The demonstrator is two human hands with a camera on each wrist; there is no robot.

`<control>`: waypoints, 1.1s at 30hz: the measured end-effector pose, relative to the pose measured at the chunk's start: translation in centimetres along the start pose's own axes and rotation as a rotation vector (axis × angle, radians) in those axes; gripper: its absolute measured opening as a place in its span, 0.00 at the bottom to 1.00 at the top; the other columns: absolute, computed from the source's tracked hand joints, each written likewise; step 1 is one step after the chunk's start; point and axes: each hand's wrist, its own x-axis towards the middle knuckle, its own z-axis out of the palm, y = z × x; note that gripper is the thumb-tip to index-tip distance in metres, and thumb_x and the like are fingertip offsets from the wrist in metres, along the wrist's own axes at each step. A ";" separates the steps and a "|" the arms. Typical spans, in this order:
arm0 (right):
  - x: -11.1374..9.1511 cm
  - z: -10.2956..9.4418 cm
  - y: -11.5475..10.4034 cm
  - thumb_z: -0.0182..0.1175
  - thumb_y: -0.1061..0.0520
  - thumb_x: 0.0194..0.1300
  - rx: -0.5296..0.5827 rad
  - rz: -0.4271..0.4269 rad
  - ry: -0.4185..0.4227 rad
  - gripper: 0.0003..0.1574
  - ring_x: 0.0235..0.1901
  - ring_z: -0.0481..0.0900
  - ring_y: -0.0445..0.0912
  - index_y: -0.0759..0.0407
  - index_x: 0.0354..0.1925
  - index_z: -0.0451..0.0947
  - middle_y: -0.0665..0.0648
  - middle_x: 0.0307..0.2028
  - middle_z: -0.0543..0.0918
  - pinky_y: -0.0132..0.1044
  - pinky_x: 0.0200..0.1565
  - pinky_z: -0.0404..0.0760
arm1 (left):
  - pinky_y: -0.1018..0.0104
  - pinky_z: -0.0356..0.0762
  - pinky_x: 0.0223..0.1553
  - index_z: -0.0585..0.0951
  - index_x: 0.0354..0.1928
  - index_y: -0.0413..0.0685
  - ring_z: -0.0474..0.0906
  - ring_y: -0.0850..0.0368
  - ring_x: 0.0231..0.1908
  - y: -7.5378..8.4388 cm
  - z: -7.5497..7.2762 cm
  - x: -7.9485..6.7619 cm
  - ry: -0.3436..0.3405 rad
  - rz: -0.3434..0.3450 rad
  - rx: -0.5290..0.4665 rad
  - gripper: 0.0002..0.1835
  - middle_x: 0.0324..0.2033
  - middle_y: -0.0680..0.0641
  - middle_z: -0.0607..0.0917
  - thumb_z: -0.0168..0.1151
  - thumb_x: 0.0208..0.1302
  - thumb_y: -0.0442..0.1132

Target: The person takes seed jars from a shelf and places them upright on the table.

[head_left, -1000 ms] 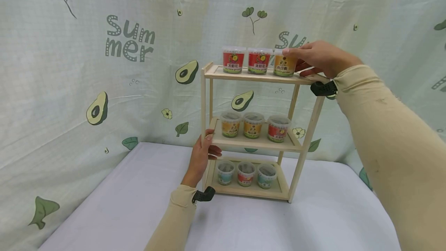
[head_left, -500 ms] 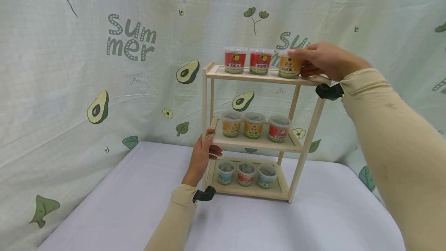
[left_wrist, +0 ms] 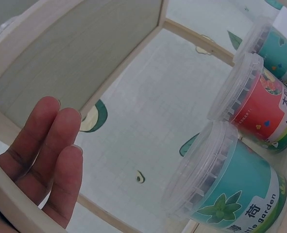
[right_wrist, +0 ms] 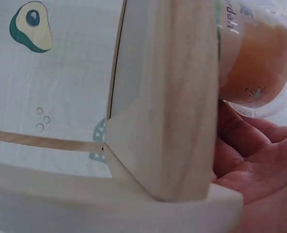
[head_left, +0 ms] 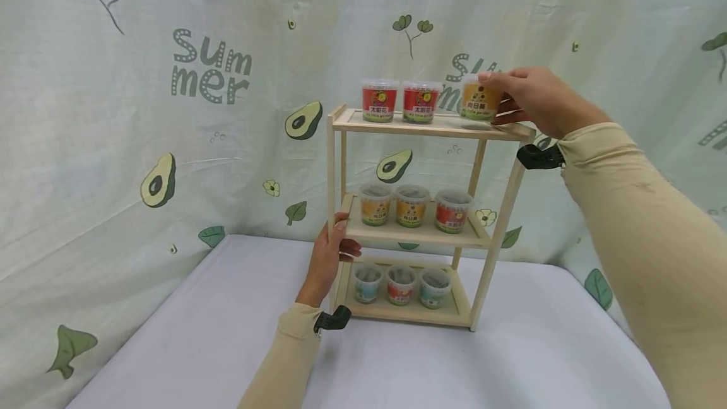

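A yellow-labelled plastic cup (head_left: 476, 103) with a clear lid is in my right hand (head_left: 534, 98), close over the right end of the wooden rack's top shelf (head_left: 420, 126). Thumb and fingers pinch it from the right side. To its left on that shelf stand two red-labelled cups, one at the far left (head_left: 379, 103) and one beside it (head_left: 420, 105). My left hand (head_left: 328, 257) grips the rack's left side at the middle shelf; in the left wrist view its fingertips (left_wrist: 68, 170) show inside the frame.
The middle shelf (head_left: 417, 237) holds two yellow cups and a red cup (head_left: 451, 213). On the bottom shelf (head_left: 403, 312) a red cup (left_wrist: 264, 114) stands between two teal ones. The rack stands on a white-covered table (head_left: 216, 333), before a patterned curtain (head_left: 255, 112).
The yellow cup in my right hand has slid right along the top shelf, away from the red cups, and now sits slightly higher. My left hand has stayed on the rack.
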 end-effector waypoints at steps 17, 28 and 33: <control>-1.5 0.1 0.6 0.53 0.28 0.70 0.060 -0.102 0.052 0.48 0.49 0.78 0.53 0.61 0.70 0.65 0.59 0.56 0.73 0.29 0.42 0.82 | 0.49 0.80 0.36 0.67 0.70 0.40 0.83 0.28 0.36 -0.1 -0.1 -0.1 0.005 -0.002 0.009 0.24 0.35 0.24 0.82 0.42 0.82 0.46; -1.9 0.8 0.9 0.53 0.32 0.72 0.186 -0.164 0.059 0.41 0.48 0.80 0.52 0.60 0.67 0.67 0.56 0.55 0.76 0.30 0.43 0.82 | 0.50 0.80 0.36 0.67 0.70 0.39 0.83 0.28 0.36 -0.2 -0.4 -0.1 0.003 0.011 0.016 0.24 0.34 0.25 0.82 0.42 0.82 0.46; -2.3 0.6 1.0 0.52 0.35 0.74 0.200 -0.191 0.053 0.38 0.47 0.80 0.49 0.61 0.66 0.67 0.56 0.54 0.77 0.30 0.43 0.82 | 0.49 0.80 0.37 0.67 0.70 0.39 0.82 0.27 0.37 -0.2 -0.4 0.0 -0.016 0.008 0.010 0.24 0.35 0.24 0.82 0.42 0.82 0.46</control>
